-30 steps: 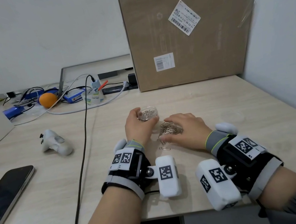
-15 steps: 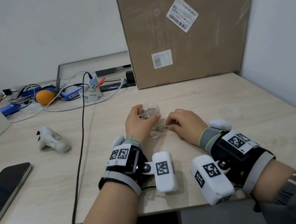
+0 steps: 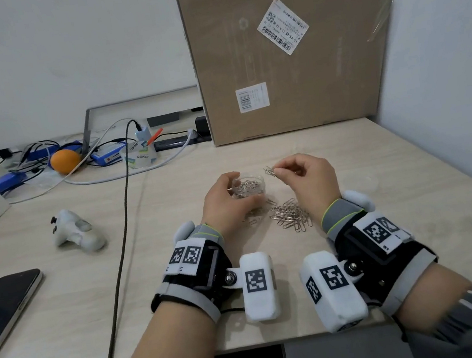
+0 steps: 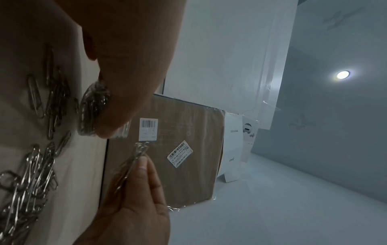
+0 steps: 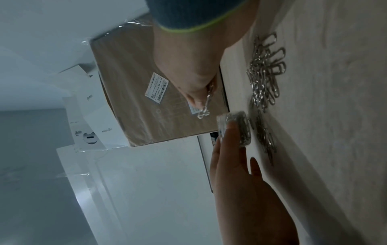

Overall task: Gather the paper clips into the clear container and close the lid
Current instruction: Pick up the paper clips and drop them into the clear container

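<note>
- Your left hand (image 3: 226, 201) curls round the container (image 3: 248, 186), thumb on the near side and fingers on the far side, holding it on the desk (image 3: 184, 293) near the middle.
- The container is open at the top and already has a layer of clips inside.
- Your right hand (image 3: 308, 180) is raised just right of the container, thumb and forefinger pinching a small bunch of clips (image 3: 269, 171), the other fingers loosely curled.
- That pinched bunch hangs beside the container's right rim, not over the opening; the left wrist view shows it clear of the desk (image 4: 139, 153).
- A loose pile of clips (image 3: 290, 215) lies on the desk between your two wrists, toward the front edge from the container.
- A few stray clips (image 3: 252, 217) lie at the heel of your left hand, touching or nearly touching the container's base.
- The lid (image 3: 371, 181) looks to be the faint clear disc on the desk to the right of your right wrist; it is hard to make out.
- Toward the left edge sit a white controller (image 3: 75, 230) and a phone (image 3: 1, 309), with a black cable (image 3: 119, 248) running between them and your hands.
- A large cardboard box (image 3: 285, 45) stands at the back edge.
</note>
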`<state>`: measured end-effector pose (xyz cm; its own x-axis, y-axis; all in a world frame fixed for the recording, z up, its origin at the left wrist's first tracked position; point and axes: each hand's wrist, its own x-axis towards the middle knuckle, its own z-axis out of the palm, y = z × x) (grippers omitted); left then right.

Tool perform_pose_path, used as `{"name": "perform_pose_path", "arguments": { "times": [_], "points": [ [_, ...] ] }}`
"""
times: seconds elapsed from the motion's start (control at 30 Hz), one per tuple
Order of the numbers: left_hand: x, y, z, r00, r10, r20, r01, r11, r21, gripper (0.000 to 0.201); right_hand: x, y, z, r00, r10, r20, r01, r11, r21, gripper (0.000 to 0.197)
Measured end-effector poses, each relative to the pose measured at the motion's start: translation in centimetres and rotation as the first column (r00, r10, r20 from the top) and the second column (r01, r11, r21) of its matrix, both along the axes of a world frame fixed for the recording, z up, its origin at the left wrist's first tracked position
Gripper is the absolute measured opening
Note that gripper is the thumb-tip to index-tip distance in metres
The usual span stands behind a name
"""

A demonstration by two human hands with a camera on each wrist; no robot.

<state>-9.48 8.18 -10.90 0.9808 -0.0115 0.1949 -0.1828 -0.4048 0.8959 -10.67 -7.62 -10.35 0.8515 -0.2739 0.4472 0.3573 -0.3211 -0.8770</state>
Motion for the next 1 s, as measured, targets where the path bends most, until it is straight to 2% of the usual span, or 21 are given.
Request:
{"name": "perform_pose_path", "arguments": {
  "times": [0.13,0.27,0.33,0.43,0.53,0.6,0.67,0.77,0.87,1.0],
  "points": [
    [-0.5,-0.6,0.2,0.993,-0.121,0.011,0.120,0.989,0.087,0.062,-0.4,0.4,0.4,0.992,0.093,0.080,-0.093,0.996,-0.012,0.006],
    [-0.6,-0.7,0.1,0.986,-0.165,0.021,0.162,0.981,0.112,0.053,-0.5,0.6,-0.1,0.985,0.163,0.051,-0.154,0.977,-0.149,0.008],
    [-0.5,-0.7,0.1,0.989,-0.146,0.027,0.142,0.984,0.111,0.056,-0.3,0.5,-0.4,0.989,0.139,0.053,-0.125,0.971,-0.201,0.011],
    [-0.3,-0.4,0.0,0.997,-0.071,0.016,0.070,0.995,0.078,0.064,-0.1,0.2,-0.3,0.994,0.093,0.056,-0.085,0.988,-0.132,0.016],
    [-0.1,-0.2,-0.1,1.000,-0.007,0.018,0.007,1.000,0.013,0.065,0.3,-0.3,-0.3,0.999,-0.032,0.010,0.033,0.995,-0.091,0.023],
    [0.1,0.1,-0.2,0.999,0.033,0.025,-0.033,0.999,-0.009,0.063,0.6,-1.1,-0.4,0.991,-0.123,-0.053,0.118,0.988,-0.100,0.036],
    [0.3,0.4,-0.3,0.997,0.069,0.023,-0.069,0.997,-0.030,0.062,0.4,-1.8,-0.4,0.972,-0.163,-0.171,0.138,0.979,-0.151,0.051],
    [0.5,0.7,-0.4,0.994,0.113,-0.008,-0.113,0.990,-0.083,0.063,-0.4,-1.9,0.1,0.927,-0.129,-0.352,0.032,0.963,-0.268,0.068],
    [0.6,0.8,-0.5,0.990,0.135,-0.034,-0.138,0.984,-0.116,0.064,-0.9,-1.6,0.2,0.906,-0.061,-0.418,-0.090,0.939,-0.333,0.075],
    [0.6,0.7,-0.6,0.989,0.143,-0.031,-0.145,0.984,-0.103,0.064,-1.1,-0.6,-0.1,0.914,0.132,-0.383,-0.212,0.962,-0.174,0.064]
  ]
}}
